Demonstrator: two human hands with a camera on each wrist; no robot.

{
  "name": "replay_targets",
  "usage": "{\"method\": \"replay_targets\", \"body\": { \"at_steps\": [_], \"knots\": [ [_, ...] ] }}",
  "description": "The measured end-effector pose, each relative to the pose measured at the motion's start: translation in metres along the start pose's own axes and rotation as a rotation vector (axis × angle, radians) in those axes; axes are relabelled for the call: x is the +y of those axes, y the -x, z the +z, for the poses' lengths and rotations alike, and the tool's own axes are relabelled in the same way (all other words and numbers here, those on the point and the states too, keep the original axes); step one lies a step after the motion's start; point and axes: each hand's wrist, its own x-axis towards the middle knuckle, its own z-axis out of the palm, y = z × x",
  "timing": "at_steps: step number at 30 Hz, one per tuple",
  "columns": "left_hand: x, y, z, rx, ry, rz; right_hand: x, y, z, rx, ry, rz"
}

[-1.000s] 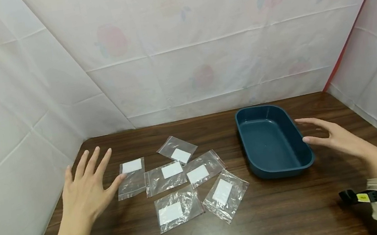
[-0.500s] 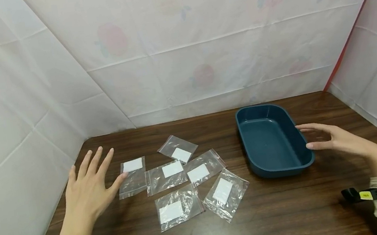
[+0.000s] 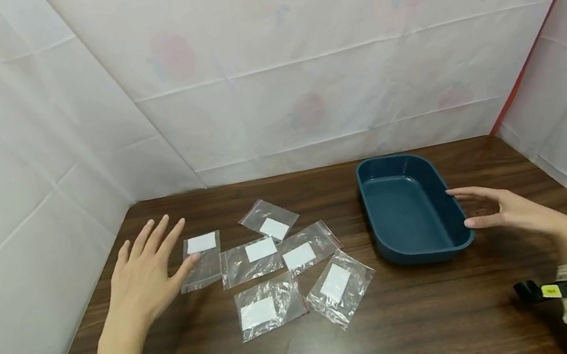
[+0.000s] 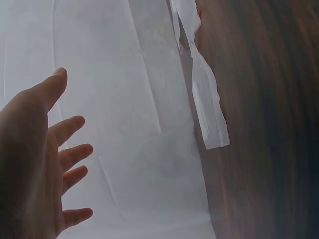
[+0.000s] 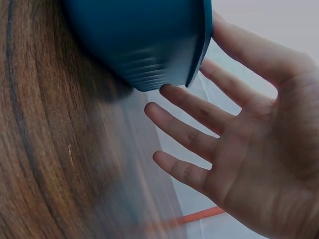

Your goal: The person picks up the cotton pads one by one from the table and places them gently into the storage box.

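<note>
Clear bags (image 3: 271, 305) near blue tray (image 3: 407, 208)

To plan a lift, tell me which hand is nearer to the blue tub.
Right. The right hand is at the tub's right side; the left hand is far to the left, with most of the plastic bags between it and the tub.

Curtained booth, white fabric walls (image 3: 261, 95), wood-grain table (image 3: 418, 321)
</note>
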Motion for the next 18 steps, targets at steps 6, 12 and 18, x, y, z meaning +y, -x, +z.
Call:
{"method": "replay_targets", "body": {
  "at_steps": [6,12,18],
  "knots": [
    [0.008,-0.002,-0.002,-0.027,0.028,0.021,0.000,-0.001,0.000,-0.008,-0.025,0.006],
    [0.017,-0.004,-0.003,-0.025,0.067,0.071,-0.002,0.000,0.001,-0.009,-0.037,0.028],
    [0.027,-0.004,-0.002,-0.016,0.115,0.118,-0.003,0.000,0.001,-0.012,-0.034,0.029]
  ]
}}
